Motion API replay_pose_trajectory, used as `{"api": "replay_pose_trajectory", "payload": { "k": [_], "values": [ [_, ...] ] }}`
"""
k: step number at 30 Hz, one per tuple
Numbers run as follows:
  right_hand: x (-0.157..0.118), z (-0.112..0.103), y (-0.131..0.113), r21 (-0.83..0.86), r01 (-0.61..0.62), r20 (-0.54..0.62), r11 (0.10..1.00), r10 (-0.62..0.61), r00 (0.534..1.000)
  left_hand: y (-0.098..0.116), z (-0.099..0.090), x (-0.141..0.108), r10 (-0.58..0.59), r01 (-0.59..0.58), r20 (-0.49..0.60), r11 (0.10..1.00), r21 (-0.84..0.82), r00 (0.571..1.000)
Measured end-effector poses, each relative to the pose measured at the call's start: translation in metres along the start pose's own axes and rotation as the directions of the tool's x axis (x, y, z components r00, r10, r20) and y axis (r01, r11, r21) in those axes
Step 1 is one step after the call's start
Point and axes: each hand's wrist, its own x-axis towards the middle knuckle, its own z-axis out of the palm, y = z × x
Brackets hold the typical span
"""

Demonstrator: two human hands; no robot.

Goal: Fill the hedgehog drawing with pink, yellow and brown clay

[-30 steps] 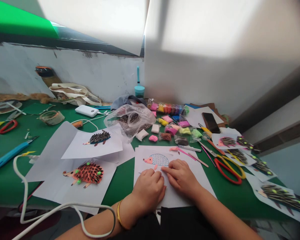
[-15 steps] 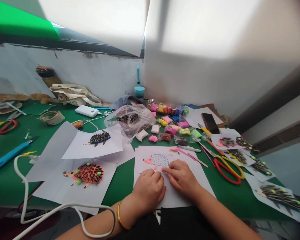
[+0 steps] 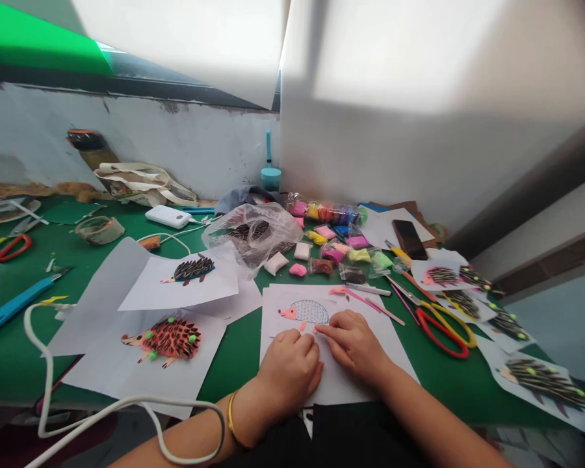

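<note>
A hedgehog picture lies before me on white paper, with a pink clay head and a blue-patterned back. My right hand rests on the sheet, index finger stretched out onto a small pink clay foot under the body, thumb apart. Left of that foot is another pink clay foot. Beside it my left hand is closed in a loose fist on the paper; whatever its fingers hold, if anything, is hidden. A gold bangle circles the left wrist.
Wrapped clay packets and a plastic bag of dark seeds stand behind the sheet. Scissors and a phone lie right. Finished hedgehog pictures flank both sides. A white cable loops over my left forearm.
The view has shifted very slightly. Both hands stay in the same place, the right index finger still on the pink clay foot.
</note>
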Motion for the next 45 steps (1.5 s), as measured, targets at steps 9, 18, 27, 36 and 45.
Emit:
{"api": "replay_pose_trajectory", "payload": {
  "k": [9,18,27,36,45],
  "values": [
    [0.0009,0.0001,-0.0022,-0.019,0.003,0.042,1.0,-0.002,0.999,0.0002,-0.0008,0.0005,-0.005,0.005,-0.007,1.0,0.003,1.0],
    [0.001,-0.0009,-0.0033,-0.028,0.003,0.032,1.0,-0.003,0.999,0.0001,0.0,0.0001,-0.005,0.005,-0.008,1.0,-0.001,1.0],
    [-0.0005,-0.0014,0.0003,-0.006,-0.031,-0.013,1.0,0.031,0.999,-0.0008,0.0006,0.0008,0.004,-0.004,-0.002,1.0,0.001,1.0],
    [0.0015,-0.0002,-0.0028,-0.071,-0.01,0.015,0.997,0.011,1.0,-0.0003,0.0011,0.0,0.004,-0.004,-0.008,1.0,-0.002,1.0],
    [0.0017,0.0004,-0.0036,-0.081,-0.042,0.05,0.996,0.046,0.998,-0.0002,0.0007,0.0,-0.002,0.002,-0.005,1.0,-0.006,1.0]
  ]
}}
